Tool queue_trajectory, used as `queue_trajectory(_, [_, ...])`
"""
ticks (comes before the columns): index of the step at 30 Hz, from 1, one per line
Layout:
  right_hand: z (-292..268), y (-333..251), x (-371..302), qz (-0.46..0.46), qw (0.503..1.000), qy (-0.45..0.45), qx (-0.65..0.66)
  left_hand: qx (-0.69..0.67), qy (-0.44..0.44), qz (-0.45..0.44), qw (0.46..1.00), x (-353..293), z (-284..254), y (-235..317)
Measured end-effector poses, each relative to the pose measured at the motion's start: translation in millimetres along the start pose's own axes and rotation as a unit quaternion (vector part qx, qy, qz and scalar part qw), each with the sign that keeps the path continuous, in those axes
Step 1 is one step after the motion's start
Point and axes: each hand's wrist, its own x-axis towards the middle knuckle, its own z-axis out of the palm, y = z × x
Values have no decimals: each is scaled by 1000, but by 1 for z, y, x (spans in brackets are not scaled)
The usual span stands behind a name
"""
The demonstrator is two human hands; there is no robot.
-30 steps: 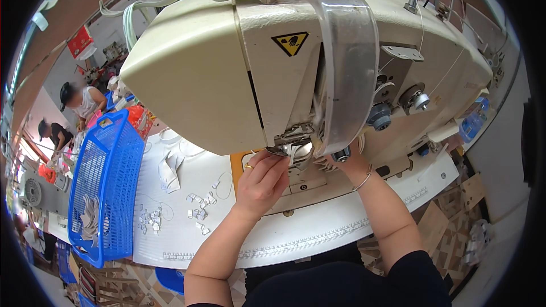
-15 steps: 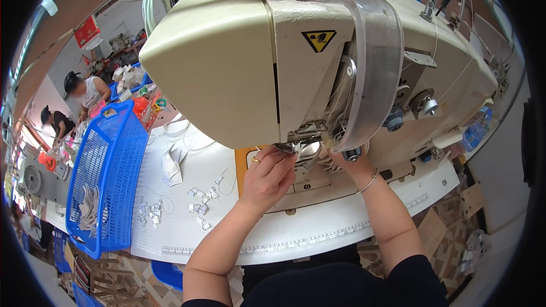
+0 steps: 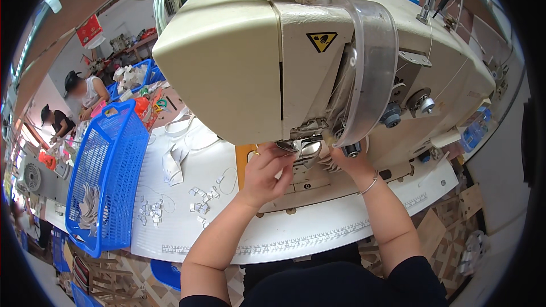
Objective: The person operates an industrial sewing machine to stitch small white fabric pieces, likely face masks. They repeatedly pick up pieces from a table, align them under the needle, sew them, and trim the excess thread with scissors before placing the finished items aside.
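Note:
A large cream sewing machine fills the middle of the view. My left hand is at the left of its metal presser foot, with fingers bent and pinched together; whatever lies between the fingertips is too small to make out. To the right of the needle area, my right hand reaches in under the machine head. Its fingertips are hidden behind the machine parts. Several pale curved pieces lie beside that hand, though I cannot see whether it grips them.
A blue plastic basket holding pale pieces stands at the left. Small white tabs and white scraps lie on the white table, which has a ruler strip along its front. Two people work at the far left.
My left hand has shifted slightly, its fingers tucked further in by the presser foot and its thumb more apparent. My right hand stays in nearly the same place. The view has tilted a little.

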Motion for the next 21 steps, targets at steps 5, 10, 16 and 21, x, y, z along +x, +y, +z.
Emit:
queue_trajectory(5, [-3, -1, -3, 66, 994, -80, 17, -217, 19, -456, 863, 14, 2, -40])
queue_trajectory(10, [-9, -19, -22, 41, 995, -16, 95, -396, -89, -592, 696, 20, -23, -23])
queue_trajectory(16, [-15, -48, -14, -34, 998, -27, 36, -463, 29, -581, 668, 3, -7, 16])
queue_trajectory(21, [-15, -49, -12, -46, 997, -46, 39, -475, 29, -569, 671, 2, -6, 10])
